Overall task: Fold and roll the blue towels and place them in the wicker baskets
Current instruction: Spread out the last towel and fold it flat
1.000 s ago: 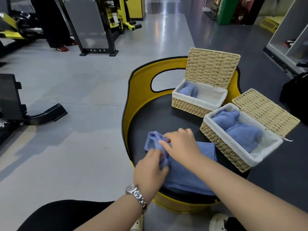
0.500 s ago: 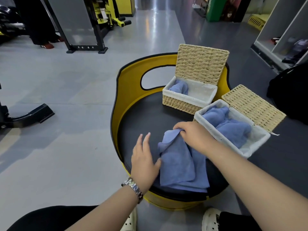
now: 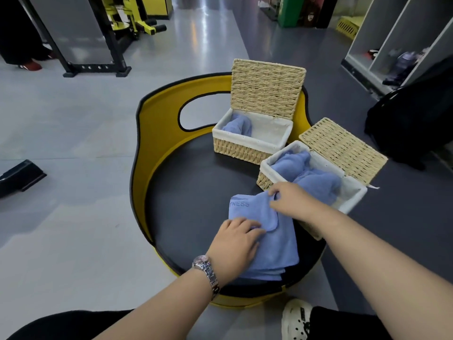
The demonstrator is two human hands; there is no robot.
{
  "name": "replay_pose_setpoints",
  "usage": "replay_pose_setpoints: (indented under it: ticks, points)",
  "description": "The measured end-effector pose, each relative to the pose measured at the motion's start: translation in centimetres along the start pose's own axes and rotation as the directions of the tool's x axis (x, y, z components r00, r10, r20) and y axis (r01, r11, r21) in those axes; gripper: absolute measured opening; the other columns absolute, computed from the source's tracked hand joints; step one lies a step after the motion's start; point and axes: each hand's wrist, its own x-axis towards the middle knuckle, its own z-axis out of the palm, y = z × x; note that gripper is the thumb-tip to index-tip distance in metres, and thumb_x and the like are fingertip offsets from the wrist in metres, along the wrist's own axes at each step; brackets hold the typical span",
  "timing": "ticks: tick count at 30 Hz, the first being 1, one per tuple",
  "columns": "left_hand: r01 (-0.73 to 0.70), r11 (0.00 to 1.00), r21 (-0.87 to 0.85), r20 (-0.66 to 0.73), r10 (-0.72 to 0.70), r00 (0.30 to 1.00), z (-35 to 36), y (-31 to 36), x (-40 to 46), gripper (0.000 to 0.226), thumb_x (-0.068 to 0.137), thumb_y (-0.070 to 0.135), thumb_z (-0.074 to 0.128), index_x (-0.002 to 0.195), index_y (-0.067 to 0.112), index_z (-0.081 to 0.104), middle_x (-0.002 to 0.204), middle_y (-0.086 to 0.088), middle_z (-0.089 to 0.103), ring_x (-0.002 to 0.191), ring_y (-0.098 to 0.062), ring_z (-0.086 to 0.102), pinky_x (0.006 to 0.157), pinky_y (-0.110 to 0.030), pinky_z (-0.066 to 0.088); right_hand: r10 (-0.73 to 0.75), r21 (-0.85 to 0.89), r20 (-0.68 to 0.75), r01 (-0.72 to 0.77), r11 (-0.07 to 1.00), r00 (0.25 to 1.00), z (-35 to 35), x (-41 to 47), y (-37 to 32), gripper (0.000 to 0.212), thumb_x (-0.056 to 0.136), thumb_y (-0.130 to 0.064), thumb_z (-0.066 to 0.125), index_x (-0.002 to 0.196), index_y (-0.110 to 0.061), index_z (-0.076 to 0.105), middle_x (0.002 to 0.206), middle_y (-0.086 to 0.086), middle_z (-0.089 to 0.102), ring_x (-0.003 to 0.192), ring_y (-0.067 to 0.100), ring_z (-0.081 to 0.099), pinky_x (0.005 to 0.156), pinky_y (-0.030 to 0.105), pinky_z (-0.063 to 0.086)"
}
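Nearest: left hand [image 3: 236, 244], watch [image 3: 207, 271] on the wrist, lies palm down on the towel [image 3: 267, 231], fingers curled onto the edge of the folded-over flap, apparently pinning it; whether it pinches the cloth I cannot tell. Towel lies on the black seat [image 3: 193, 192] of the yellow stool, near edge hanging slightly over the front, one flap already folded across; printed lettering shows at the far left corner. Right hand [image 3: 291, 201] is at the far right corner of the towel, thumb and fingers pinching the cloth, just beside the near basket [image 3: 266, 179]. Judgement: this towel is mid-fold, one fold made, not yet rolled. Beyond: near basket, lid open and tilted back to the right, holds blue towels bunched in the white liner; looks close to full, count unclear. Far basket [image 3: 242, 149], lid upright, holds one blue towel at its left end, the rest of the liner bare. Done: several towels stowed. Left: finish folding, roll, place, likely in the far basket. No further loose towels seen.
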Motion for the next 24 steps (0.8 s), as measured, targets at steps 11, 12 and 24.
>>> replay_pose_setpoints:
  ticks: [11,12,24]
  points:
    - [-0.051,0.993,0.103,0.094,0.041,0.995,0.1,-1.6,-1.1,0.044,0.089,0.035,0.039,0.126,0.025,0.059,0.138,-0.001,0.055,0.124,-0.021,0.054,0.097,-0.033,0.044,-0.272,-0.601,0.024,0.231,0.765,0.962,4.3,-2.6,-0.4,0.021,0.088,-0.011,0.05,0.105,-0.018,0.061,0.113,0.005,0.055,0.106,0.026,0.053,0.085,0.036,0.043]
    - [-0.045,0.993,0.111,0.139,0.029,0.99,0.3,-1.8,-1.5,0.045,0.09,0.04,0.037,0.129,0.027,0.057,0.141,-0.003,0.052,0.128,-0.022,0.051,0.099,-0.037,0.044,-0.203,-0.596,0.077,0.208,0.776,0.976,4.9,-2.7,0.2,0.025,0.093,-0.015,0.045,0.115,-0.018,0.057,0.123,0.007,0.05,0.112,0.027,0.049,0.089,0.036,0.042]
    - [0.674,0.622,-0.397,0.279,-0.618,0.735,-1.1,-3.5,2.2,0.045,0.092,0.039,0.053,0.133,0.02,0.045,0.122,0.006,0.064,0.117,-0.022,0.054,0.094,-0.038,0.046,-0.312,-0.507,-0.104,0.219,0.833,0.944,4.0,-1.9,2.4,0.038,0.08,-0.011,0.059,0.117,-0.015,0.052,0.118,0.004,0.055,0.103,0.026,0.055,0.089,0.042,0.046]
